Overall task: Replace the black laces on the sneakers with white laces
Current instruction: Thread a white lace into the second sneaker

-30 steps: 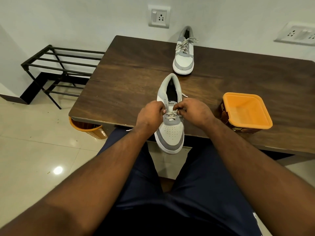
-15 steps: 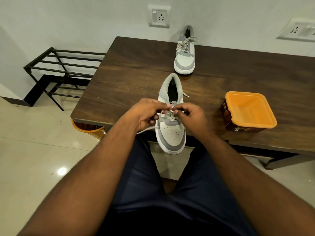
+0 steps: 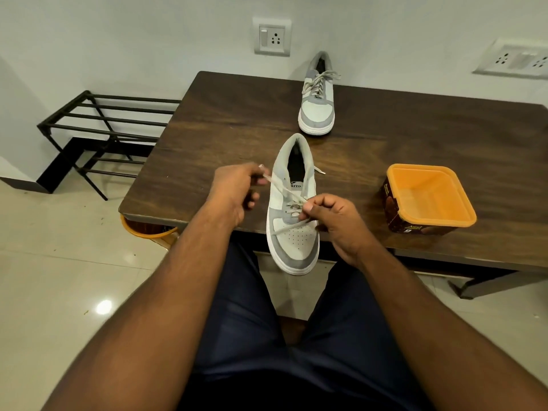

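Dark wood grain runs under everything: the table (image 3: 225, 137) carries the near sneaker (image 3: 293, 209), whose toe hangs over the edge toward my lap, and every place I give is measured from that shoe. My left hand (image 3: 237, 191), just to its left, pinches one end of the white lace (image 3: 278, 188) and draws it slantwise out of the lower eyelets. My right hand (image 3: 335, 221), against the shoe's right side, pinches the other run of lace where it lies across the toe box. To do this pull well, I judge I should keep both ends even, draw steadily so the lace lies flat rather than twisted, and steady the shoe so it does not slide off the edge. Beyond its heel stands the far sneaker (image 3: 317, 108), already laced in white. Well to the right sits an orange tub (image 3: 430, 200).
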Available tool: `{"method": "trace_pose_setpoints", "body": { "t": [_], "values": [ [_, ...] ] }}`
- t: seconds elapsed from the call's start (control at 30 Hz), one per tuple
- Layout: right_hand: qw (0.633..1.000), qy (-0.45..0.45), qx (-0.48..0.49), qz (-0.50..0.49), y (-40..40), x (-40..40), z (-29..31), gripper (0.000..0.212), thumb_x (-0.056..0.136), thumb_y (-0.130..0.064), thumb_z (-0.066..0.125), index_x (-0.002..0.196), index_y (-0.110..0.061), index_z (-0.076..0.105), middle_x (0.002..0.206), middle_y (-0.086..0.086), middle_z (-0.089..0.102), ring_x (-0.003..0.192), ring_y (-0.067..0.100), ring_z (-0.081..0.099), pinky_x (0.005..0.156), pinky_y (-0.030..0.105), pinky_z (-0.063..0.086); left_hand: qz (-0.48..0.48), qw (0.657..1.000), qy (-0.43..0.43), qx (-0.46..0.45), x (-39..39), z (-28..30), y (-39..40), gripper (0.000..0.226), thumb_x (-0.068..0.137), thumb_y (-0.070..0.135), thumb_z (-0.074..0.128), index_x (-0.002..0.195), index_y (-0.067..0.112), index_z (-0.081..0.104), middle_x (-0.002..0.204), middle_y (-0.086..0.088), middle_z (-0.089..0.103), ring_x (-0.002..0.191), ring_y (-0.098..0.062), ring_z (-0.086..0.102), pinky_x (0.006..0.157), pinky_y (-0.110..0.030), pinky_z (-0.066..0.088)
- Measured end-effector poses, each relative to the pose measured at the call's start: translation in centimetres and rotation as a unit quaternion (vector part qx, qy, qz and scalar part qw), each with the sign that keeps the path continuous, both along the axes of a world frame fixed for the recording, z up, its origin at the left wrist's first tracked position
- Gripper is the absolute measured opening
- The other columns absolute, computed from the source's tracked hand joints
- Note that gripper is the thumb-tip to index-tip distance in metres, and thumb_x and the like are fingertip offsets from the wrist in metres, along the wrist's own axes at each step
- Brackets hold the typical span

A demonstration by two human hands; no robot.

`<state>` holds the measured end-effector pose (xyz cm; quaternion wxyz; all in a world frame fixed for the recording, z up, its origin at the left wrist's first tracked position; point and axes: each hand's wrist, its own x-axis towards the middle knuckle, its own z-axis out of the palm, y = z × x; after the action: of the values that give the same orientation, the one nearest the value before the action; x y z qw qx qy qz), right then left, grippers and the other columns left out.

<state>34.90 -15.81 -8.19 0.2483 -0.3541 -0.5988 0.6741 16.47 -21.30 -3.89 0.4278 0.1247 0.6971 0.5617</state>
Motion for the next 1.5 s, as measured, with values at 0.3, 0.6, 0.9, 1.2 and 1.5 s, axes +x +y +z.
{"method": "trace_pose_setpoints", "body": {
  "t": [0.3,0.6,0.9,1.2,1.5],
  "values": [
    [0.983,-0.051,0.174,-0.035,1.7,-1.3,0.6,0.011,0.078,-0.002,0.076,0.079,-0.007,0.067,0.072,0.011,0.066,0.063,0.009,0.062,0.063,0.021,0.052,-0.259,0.947,0.186,0.043,1.9,-1.7,-0.9,0.023,0.094,0.015,0.063,0.116,0.018,0.068,0.101,-0.002,0.071,0.050,-0.011,0.054,0.050,-0.026,0.046],
    [0.965,-0.110,0.227,-0.070,4.0,0.9,1.5,0.012,0.078,-0.010,0.078,0.079,-0.018,0.071,0.075,-0.006,0.068,0.064,-0.004,0.055,0.061,0.013,0.046,-0.107,0.960,0.256,0.033,-1.2,-3.8,-2.4,0.008,0.091,0.018,0.067,0.083,0.018,0.071,0.068,0.004,0.062,0.058,-0.007,0.051,0.059,-0.026,0.044],
    [0.963,-0.088,0.251,-0.031,2.6,-1.2,1.4,0.015,0.078,-0.003,0.076,0.085,-0.015,0.072,0.082,-0.006,0.070,0.073,0.003,0.065,0.068,0.018,0.053,-0.211,0.958,0.176,0.085,2.0,-2.6,-0.9,0.010,0.091,0.013,0.068,0.099,0.012,0.072,0.068,0.002,0.069,0.045,-0.010,0.053,0.047,-0.024,0.046],
    [0.964,-0.063,0.253,-0.045,2.6,-0.8,1.2,0.023,0.078,0.002,0.075,0.089,-0.018,0.074,0.083,-0.010,0.070,0.074,-0.001,0.066,0.068,0.011,0.049,-0.197,0.966,0.136,0.097,2.6,-2.2,-0.5,0.015,0.094,0.019,0.064,0.106,0.012,0.069,0.086,-0.009,0.072,0.047,-0.017,0.059,0.044,-0.025,0.048],
    [0.959,-0.074,0.263,-0.073,3.2,-0.4,1.0,0.019,0.075,0.003,0.076,0.085,-0.014,0.076,0.078,-0.008,0.070,0.069,-0.001,0.063,0.067,0.012,0.048,-0.166,0.974,0.129,0.085,2.3,-2.4,-0.3,0.008,0.091,0.009,0.066,0.091,0.002,0.069,0.061,-0.003,0.066,0.043,-0.013,0.057,0.041,-0.023,0.045]
  ]
}}
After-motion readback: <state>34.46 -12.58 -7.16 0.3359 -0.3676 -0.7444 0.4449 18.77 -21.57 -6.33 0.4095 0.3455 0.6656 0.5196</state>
